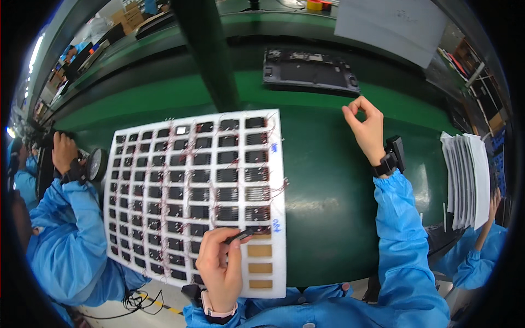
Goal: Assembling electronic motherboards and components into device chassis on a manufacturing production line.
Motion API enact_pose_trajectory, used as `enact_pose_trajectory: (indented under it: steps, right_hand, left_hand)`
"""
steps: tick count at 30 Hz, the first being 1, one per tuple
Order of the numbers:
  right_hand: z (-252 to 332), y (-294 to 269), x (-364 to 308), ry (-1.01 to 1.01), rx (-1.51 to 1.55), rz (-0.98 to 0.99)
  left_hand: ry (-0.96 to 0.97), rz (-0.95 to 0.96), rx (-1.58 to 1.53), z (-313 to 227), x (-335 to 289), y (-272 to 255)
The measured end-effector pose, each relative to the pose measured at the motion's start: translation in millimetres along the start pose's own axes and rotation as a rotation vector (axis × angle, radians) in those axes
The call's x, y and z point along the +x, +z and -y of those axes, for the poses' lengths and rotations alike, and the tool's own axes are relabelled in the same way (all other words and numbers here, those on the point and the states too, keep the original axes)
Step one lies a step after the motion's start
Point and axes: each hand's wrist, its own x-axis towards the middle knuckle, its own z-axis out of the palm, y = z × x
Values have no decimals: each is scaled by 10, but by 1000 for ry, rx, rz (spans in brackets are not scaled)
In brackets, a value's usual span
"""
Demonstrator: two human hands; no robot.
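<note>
The person's left hand point(220, 273) grips a small black part point(239, 236) between thumb and fingertips, holding it above the lower right of a white foam tray; the right hand point(368, 130) is raised with thumb and index finger curled narrowly into a ring, and I cannot tell whether anything is between them. From the left, a co-worker in a blue sleeve point(71, 229) sits with one hand point(64, 153) near a round object point(97, 164) beside the tray. The white foam tray point(280, 191) lies on a green tabletop point(322, 158), its many rectangular pockets filled with black pieces and thin dark-red wires; three pockets in the rightmost column, near the left hand, show tan bottoms point(260, 251). A dark post point(205, 49) rises behind the tray. Right of it, farther back, rests a flat black device chassis point(311, 72), just beyond the right hand. At far right, another person's hand point(495, 205) is beside an upright stack of white sheets point(465, 180).
</note>
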Motion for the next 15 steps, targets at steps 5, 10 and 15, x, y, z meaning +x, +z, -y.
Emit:
enact_pose_trajectory:
  steps: [5,10,15]
  right_hand:
    - [1073,179,-298,-340,429,800]
    - [1329,406,-838,-366,433,1063]
    - [1276,473,-930,-293,437,1029]
  left_hand:
    - [-66,31,-161,68,4,-56]
    - [-81,60,-153,43,0,-56]
    - [-60,-10,-137,81,-13,-68]
